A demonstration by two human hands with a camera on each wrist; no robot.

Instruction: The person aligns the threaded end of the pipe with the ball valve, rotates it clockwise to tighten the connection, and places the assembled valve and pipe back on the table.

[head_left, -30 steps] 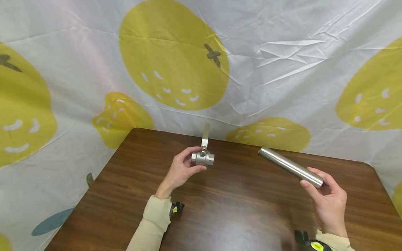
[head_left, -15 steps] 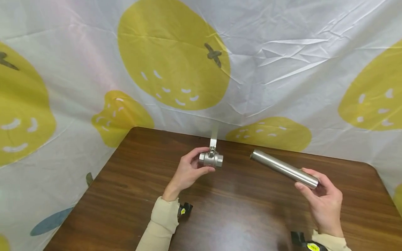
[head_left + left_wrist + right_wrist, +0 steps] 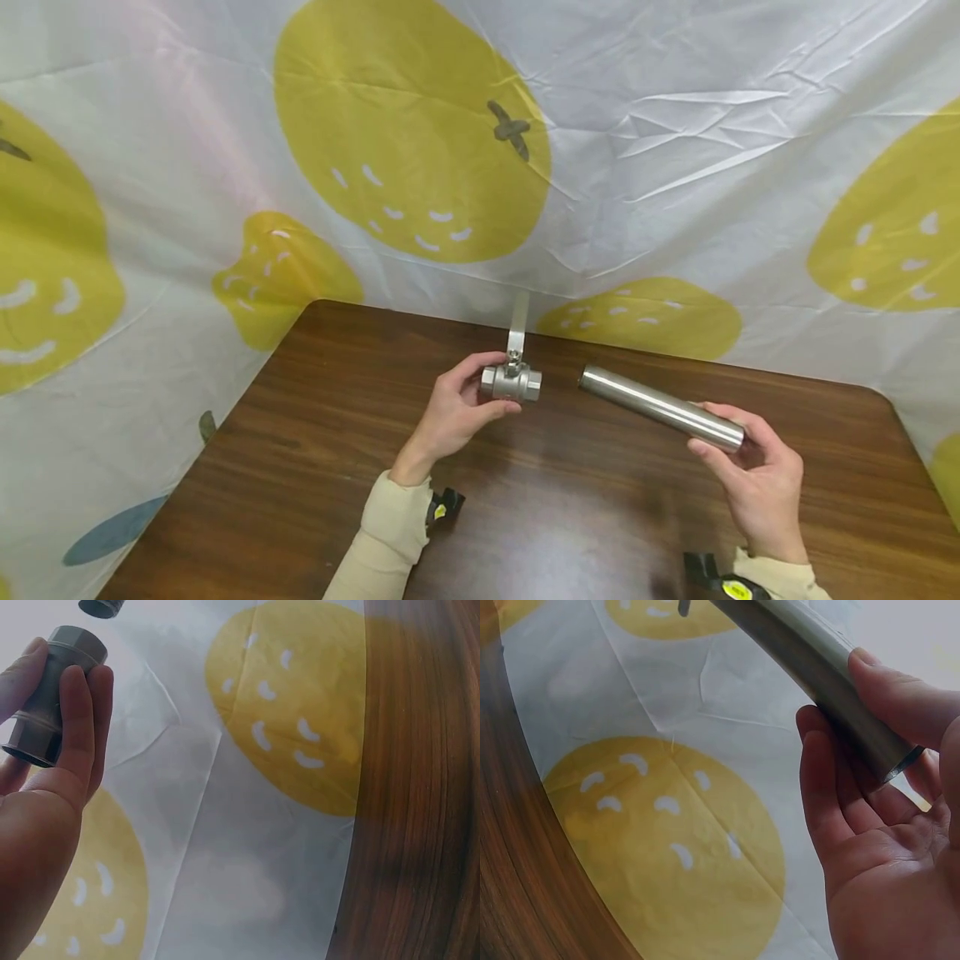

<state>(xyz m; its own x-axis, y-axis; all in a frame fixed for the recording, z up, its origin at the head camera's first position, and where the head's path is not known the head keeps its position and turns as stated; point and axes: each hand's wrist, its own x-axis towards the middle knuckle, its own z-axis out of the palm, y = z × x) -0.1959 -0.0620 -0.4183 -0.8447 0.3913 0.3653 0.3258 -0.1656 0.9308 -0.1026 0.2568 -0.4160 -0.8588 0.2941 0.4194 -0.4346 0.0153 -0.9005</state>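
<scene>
My left hand [image 3: 457,410] holds a silver ball valve [image 3: 512,382] between thumb and fingers, its flat lever handle [image 3: 518,327] pointing up and away. In the left wrist view the valve body [image 3: 43,701] shows its hexagonal ends, one of them facing the tube's end [image 3: 102,606]. On the right, my right hand [image 3: 757,479] grips a shiny straight metal tube [image 3: 660,406] near its closer end. The tube slants up to the left, its far end a short gap from the valve. Seen from the right wrist, the tube [image 3: 817,671] is hollow, with the thumb on top and fingers beneath.
Both hands are above a brown wood-grain table [image 3: 300,467] with rounded back corners. Behind it hangs a white cloth [image 3: 675,192] printed with yellow fruit. Each wrist wears a black camera strap [image 3: 442,507] below a beige sleeve [image 3: 390,525].
The tube has moved left with my right hand and tilts less steeply. My left hand has shifted slightly right with the ball valve, so the gap between the two parts is smaller.
</scene>
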